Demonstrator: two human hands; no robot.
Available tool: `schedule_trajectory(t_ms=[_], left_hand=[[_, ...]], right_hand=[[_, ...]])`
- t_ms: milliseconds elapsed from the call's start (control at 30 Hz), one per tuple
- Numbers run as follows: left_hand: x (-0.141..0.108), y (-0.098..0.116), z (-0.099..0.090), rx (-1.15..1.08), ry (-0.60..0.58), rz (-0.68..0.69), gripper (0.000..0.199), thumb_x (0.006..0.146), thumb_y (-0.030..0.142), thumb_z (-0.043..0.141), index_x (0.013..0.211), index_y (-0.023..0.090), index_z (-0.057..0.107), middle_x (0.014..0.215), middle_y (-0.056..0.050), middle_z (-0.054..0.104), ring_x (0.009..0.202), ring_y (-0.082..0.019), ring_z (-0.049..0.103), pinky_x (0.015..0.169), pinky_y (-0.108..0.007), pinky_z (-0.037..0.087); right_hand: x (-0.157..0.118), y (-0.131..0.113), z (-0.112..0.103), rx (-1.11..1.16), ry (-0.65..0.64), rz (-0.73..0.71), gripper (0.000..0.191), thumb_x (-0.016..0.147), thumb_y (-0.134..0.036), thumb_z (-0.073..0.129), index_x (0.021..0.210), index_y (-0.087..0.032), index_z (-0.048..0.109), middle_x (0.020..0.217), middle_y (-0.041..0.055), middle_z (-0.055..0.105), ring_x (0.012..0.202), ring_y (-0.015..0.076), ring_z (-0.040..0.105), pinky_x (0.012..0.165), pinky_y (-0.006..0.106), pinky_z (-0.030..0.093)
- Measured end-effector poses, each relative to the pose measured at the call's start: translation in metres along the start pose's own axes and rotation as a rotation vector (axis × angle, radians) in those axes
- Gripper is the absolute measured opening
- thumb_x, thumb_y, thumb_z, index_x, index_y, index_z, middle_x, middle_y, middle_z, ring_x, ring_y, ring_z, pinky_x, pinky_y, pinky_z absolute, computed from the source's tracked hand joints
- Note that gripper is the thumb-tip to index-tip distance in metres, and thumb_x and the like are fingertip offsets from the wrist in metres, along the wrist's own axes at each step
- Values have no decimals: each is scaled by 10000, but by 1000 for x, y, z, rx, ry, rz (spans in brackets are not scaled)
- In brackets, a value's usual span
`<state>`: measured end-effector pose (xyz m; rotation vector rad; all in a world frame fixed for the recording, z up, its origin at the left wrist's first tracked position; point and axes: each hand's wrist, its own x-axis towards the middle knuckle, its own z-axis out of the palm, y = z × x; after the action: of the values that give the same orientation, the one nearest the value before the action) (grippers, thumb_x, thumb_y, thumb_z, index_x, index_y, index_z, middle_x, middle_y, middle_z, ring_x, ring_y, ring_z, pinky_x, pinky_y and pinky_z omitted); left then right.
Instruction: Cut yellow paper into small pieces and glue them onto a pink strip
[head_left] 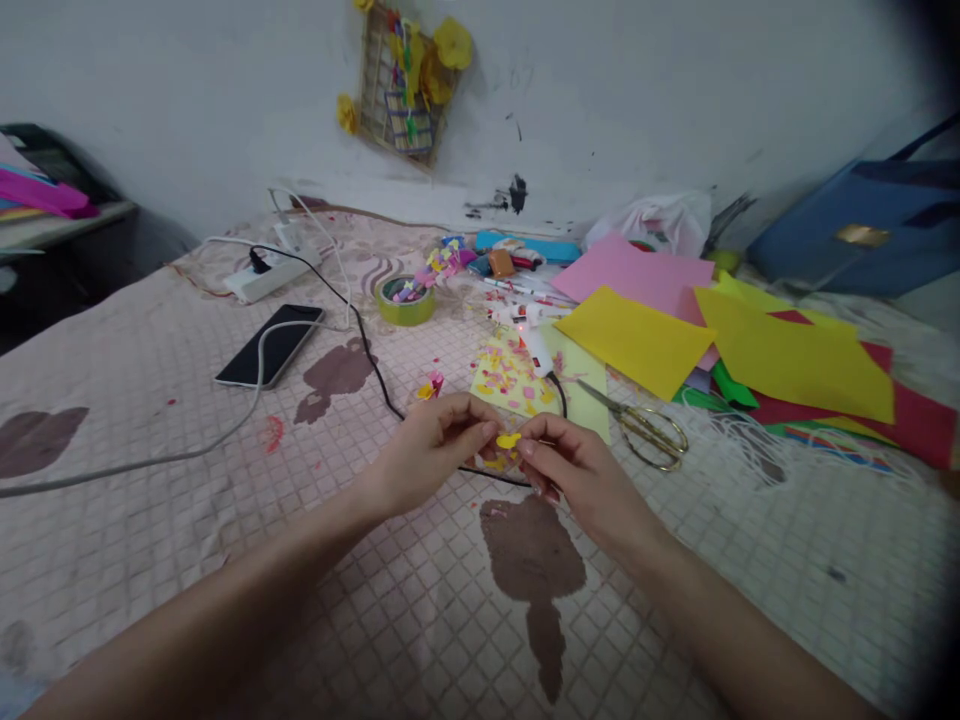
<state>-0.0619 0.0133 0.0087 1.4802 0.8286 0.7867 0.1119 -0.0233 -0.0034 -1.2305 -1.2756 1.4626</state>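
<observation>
Between the fingertips of both hands is a small yellow paper cutout (pixel 508 440), its lower part hanging just below. My left hand (pixel 439 440) pinches it from one side, and my right hand (pixel 574 462) pinches it from the other. Beyond the hands a pale yellow sheet (pixel 592 400) carries many small pink and yellow paper bits. A white glue gun (pixel 536 350) with a small red light rests on that sheet. Just past my left hand lies a little pink and yellow paper piece (pixel 430 386). Gold-handled scissors (pixel 649 430) lie to the right of my right hand.
A black cord (pixel 375 370) runs under my hands from a white power strip (pixel 266 278). A phone (pixel 271 345) lies at left. A tape roll (pixel 405 302) holds a paper-flower stick. Coloured sheets (pixel 637 335), white string (pixel 742 440) and a blue bag (pixel 862 225) occupy the right.
</observation>
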Motion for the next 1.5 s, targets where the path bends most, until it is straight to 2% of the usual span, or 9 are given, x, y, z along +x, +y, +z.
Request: schedule_trajectory(t_ms=[233, 500, 1067, 1300, 1500], left_hand=[[0, 3, -3, -121, -52, -155, 182, 781, 287, 595, 812, 109, 580, 657, -10, 607, 576, -68, 537, 564, -189, 424], [0, 1, -5, -232, -105, -223, 203, 764, 321, 623, 809, 128, 579, 729, -24, 649, 613, -78, 576, 577, -199, 439], [0, 3, -7, -288, -132, -240, 193, 762, 306, 636, 794, 119, 597, 733, -28, 673, 596, -64, 589, 567, -181, 452], [0, 5, -6, -311, -169, -252, 185, 753, 285, 648, 788, 113, 590, 732, -32, 672, 625, -84, 619, 559, -185, 473], [-1, 5, -5, -273, -158, -242, 192, 758, 293, 638, 786, 110, 582, 738, -39, 668, 623, -89, 617, 559, -193, 478]], right_hand=[[-4, -6, 1, -358, 60, -309, 81, 843, -210, 505, 805, -175, 567, 710, -3, 542, 634, 117, 474, 565, 235, 367], [-5, -6, -1, -462, 69, -430, 91, 859, -192, 497, 826, -193, 581, 746, 5, 538, 661, 131, 488, 576, 253, 365], [-6, -9, 0, -456, 55, -412, 105, 862, -227, 492, 817, -217, 587, 742, 13, 546, 672, 152, 498, 602, 270, 374], [-5, -7, 1, -330, 31, -333, 105, 867, -254, 500, 830, -202, 583, 752, 16, 565, 683, 144, 510, 612, 258, 395], [-7, -8, 4, -194, 14, -182, 178, 864, -356, 498, 821, -199, 570, 667, -4, 529, 541, 108, 445, 461, 222, 333]])
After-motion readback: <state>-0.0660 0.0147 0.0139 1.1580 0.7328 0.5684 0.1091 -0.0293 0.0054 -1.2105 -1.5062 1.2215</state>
